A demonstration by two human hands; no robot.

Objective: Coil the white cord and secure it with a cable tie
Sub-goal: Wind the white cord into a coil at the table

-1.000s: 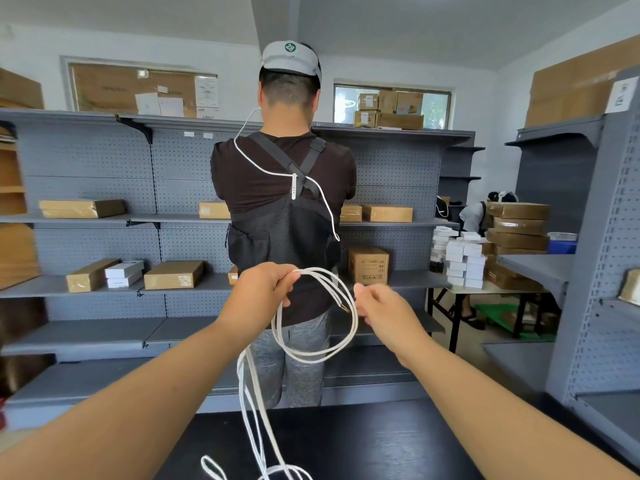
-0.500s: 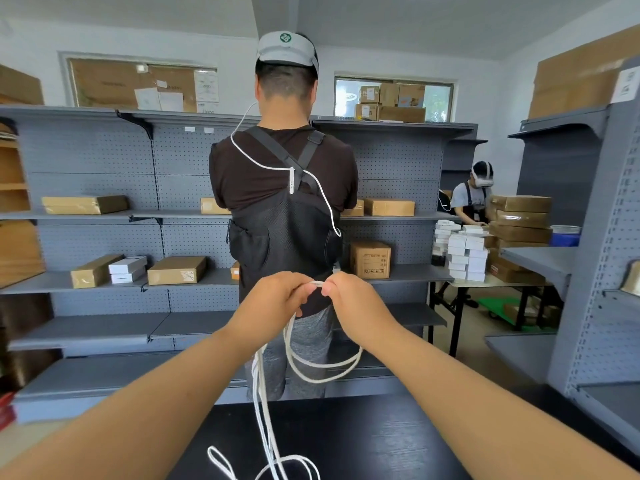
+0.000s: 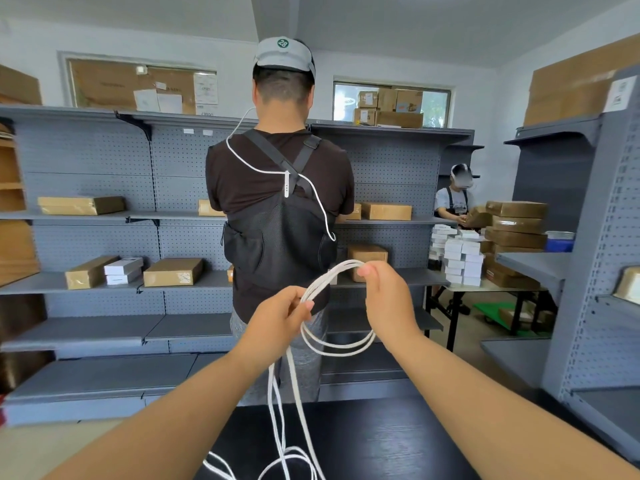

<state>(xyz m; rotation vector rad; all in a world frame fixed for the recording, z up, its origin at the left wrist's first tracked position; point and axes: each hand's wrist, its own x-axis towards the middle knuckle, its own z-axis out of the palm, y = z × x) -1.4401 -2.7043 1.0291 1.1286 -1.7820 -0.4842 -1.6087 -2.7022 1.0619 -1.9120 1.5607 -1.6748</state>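
Thumb and fingertips of my left hand [image 3: 280, 313] pinch white cord [image 3: 341, 345] loops, low side. Right hand [image 3: 388, 296] higher, fingers curled, pinching top of same loops. Loops hang in air between both hands, above black table [image 3: 398, 445]. Loose cord drops from left hand onto table. Person [image 3: 280, 202] stands just past table's far edge, back to me. Open air both sides of hands. Grey shelves [image 3: 104, 327] behind.

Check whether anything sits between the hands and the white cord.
Nothing visible does. The left hand and the right hand both grip the cord, its loops hang between them, and the slack trails down to the table. No cable tie is in view.
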